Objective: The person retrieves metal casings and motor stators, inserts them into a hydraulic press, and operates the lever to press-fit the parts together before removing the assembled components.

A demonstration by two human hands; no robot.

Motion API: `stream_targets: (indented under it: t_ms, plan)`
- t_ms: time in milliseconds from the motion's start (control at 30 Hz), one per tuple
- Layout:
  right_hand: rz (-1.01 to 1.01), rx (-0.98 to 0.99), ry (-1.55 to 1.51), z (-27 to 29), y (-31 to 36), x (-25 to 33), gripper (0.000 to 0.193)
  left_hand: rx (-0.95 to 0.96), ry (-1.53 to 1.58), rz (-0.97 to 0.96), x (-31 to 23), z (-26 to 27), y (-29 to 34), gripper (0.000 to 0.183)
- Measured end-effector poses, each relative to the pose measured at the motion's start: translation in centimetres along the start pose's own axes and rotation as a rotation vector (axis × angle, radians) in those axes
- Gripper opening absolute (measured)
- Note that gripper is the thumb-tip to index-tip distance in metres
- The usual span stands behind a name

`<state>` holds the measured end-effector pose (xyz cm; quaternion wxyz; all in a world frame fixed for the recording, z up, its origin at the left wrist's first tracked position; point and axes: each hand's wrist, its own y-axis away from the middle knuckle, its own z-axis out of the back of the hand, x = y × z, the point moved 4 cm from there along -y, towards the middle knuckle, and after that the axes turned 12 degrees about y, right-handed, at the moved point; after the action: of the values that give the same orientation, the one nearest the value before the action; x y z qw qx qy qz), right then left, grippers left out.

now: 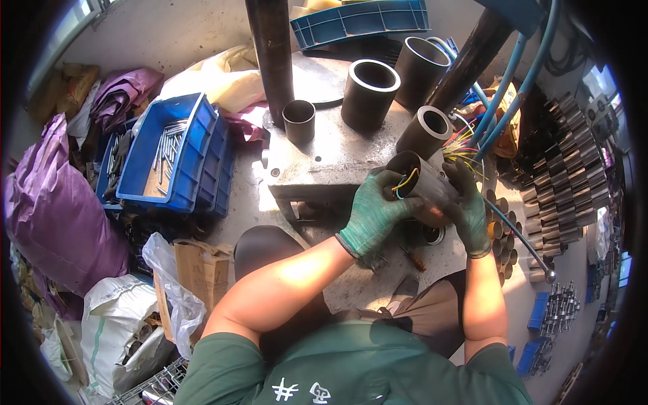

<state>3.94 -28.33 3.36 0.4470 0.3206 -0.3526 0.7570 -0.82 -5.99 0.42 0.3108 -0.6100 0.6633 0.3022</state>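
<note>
Both gloved hands, left hand (373, 214) and right hand (468, 210), are clasping a dark metal cylinder (424, 183) between them; it looks heavy, rigid, with loose wires (405, 181) trailing.

You grip a dull dark metal cylinder (425, 182) in knit green cloth gloves (374, 212); the metal table (324, 162) looks grey, scuffed and matt.

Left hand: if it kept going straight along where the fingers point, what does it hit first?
The left hand points up and right, its fingers already at the mouth of the dark tube both hands hold. It would meet that tube's rim and coloured wires first; depth is unclear.
</note>
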Motion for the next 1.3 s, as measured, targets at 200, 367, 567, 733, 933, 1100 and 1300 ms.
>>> stream_targets:
  t_ms: [200, 367, 567, 733, 933, 1100, 1300]
  plan:
    - [-0.187, 0.074, -0.517, -2.0, -0.2, -1.6, 0.068, 0.078, 0.169, -0.132, -1.1, 0.5, -0.4, 0.068]
    - [-0.274, -0.010, -0.656, -2.9, -4.3, 6.4, 0.069, 0.057, 0.347, -0.321, -3.5, 0.1, -0.6, 0.086]
    - [0.227, -0.302, -0.152, -1.1, -13.5, 11.1, 0.081, -0.252, 0.051, -0.331, -1.1, 3.3, -4.2, 0.074]
    - [0.525, -0.360, 0.443, -0.9, -20.6, 10.3, 0.094, -0.160, -0.227, -0.155, 0.1, 1.7, -4.8, 0.053]
    - [0.495, -0.135, 0.654, -3.3, -25.4, 13.1, 0.087, -0.093, -0.441, -0.249, 0.1, 1.5, -4.2, 0.052]
    - [0.313, 0.156, 0.369, -3.4, -30.9, 11.3, 0.084, -0.040, -0.423, -0.197, 0.0, 0.5, -3.6, 0.053]
    - [0.298, 0.158, 0.820, -3.9, -32.4, 13.0, 0.081, 0.087, -0.525, -0.113, -0.1, -0.1, -2.6, 0.057]
